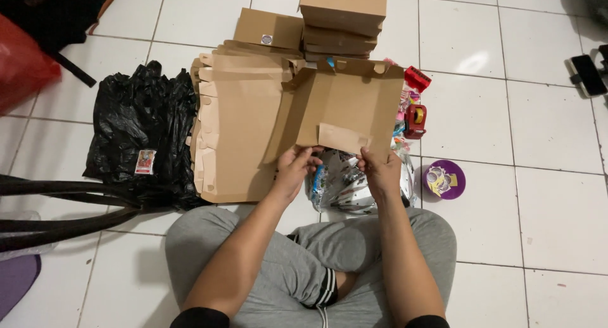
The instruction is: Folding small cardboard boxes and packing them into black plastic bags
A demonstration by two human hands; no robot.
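I sit cross-legged on a white tiled floor. Both hands hold one flat brown cardboard box blank (342,103) by its near edge, lifted above the floor. My left hand (295,170) grips the left part of that edge. My right hand (380,168) grips the right part, beside a small folded flap. Under the blank, between my hands, lies a shiny silver foil package (345,185).
A stack of flat cardboard blanks (237,132) lies to the left. Folded brown boxes (342,18) are stacked farther off. A black plastic bag (142,128) is at left, a red tape dispenser (415,119) and purple round lid (443,179) at right.
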